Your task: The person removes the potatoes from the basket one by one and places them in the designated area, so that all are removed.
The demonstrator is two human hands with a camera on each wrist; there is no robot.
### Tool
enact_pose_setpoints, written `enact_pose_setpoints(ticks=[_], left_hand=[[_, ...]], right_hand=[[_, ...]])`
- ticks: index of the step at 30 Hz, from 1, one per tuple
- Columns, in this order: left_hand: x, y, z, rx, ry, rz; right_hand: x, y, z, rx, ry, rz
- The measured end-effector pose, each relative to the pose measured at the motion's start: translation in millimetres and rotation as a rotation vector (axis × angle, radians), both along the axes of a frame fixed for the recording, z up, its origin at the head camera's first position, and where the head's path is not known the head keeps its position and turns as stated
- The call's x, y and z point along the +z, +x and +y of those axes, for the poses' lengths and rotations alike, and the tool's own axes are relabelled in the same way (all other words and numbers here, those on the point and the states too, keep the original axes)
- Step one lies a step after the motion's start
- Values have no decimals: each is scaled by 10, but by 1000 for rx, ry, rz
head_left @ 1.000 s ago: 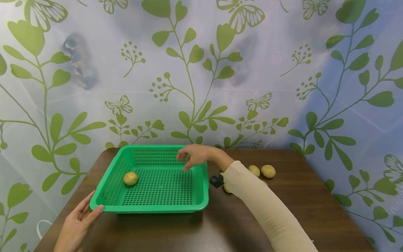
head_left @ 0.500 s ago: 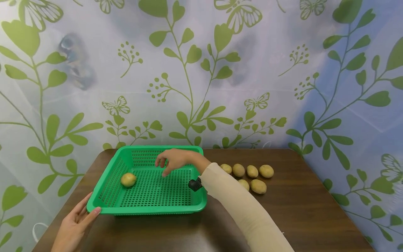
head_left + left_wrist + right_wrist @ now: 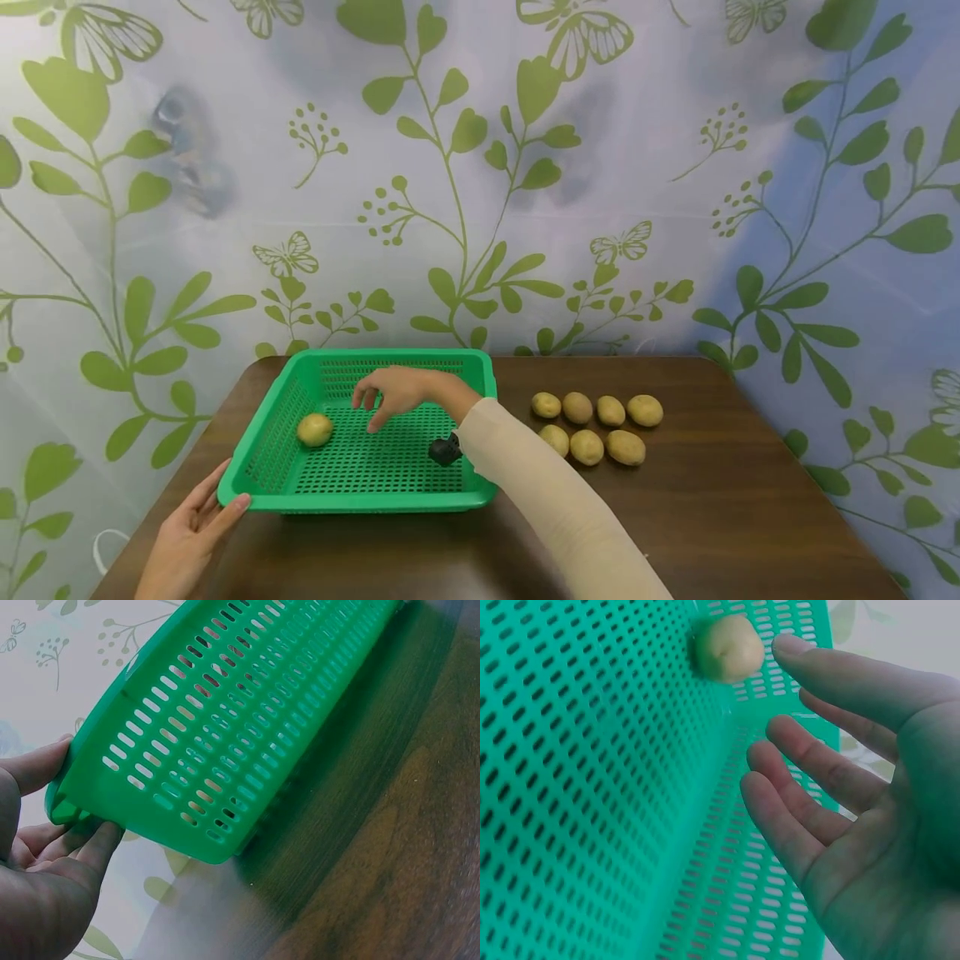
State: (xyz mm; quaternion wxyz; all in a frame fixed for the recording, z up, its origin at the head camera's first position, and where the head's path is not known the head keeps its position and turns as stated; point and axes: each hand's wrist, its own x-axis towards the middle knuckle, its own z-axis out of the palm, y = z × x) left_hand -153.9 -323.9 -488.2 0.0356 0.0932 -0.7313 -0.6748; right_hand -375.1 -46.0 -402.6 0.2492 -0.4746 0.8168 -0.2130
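A green perforated plastic basket (image 3: pixel 360 502) stands on the left half of the table. My left hand (image 3: pixel 187 533) grips its near left corner; in the left wrist view the thumb lies over the rim and the fingers (image 3: pixel 101 851) curl beneath it. One potato (image 3: pixel 315 430) lies inside, near the basket's left wall. Over the middle of the basket hovers my right hand (image 3: pixel 397 390), fingers loosely spread and holding nothing. The right wrist view shows that potato (image 3: pixel 731 649) beyond the fingertips, apart from them.
Several potatoes (image 3: pixel 587 447) lie in two rows on the brown wooden table (image 3: pixel 735 500), right of the basket. A curtain (image 3: pixel 480 167) printed with leaves and butterflies hangs behind the table. A black wrist camera (image 3: pixel 446 451) sits under the right wrist.
My right hand has moved left from the basket's right side to over its middle, fingers still empty. The potatoes behind the arm have come into view. My left hand keeps its grip.
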Motion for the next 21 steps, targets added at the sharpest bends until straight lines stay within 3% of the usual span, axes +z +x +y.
enact_pose_setpoints(ticks=[4, 9, 15, 21], left_hand=[[-47, -15, 45, -20, 111, 73], [-53, -14, 32, -38, 169, 100], [-30, -5, 8, -13, 44, 33], [-27, -27, 3, -16, 10, 15]], right_hand=[[-80, 22, -73, 16, 9, 3], [-139, 29, -245, 30, 8, 18], [-192, 40, -441, 49, -3, 8], [-251, 27, -541, 41, -5, 1]])
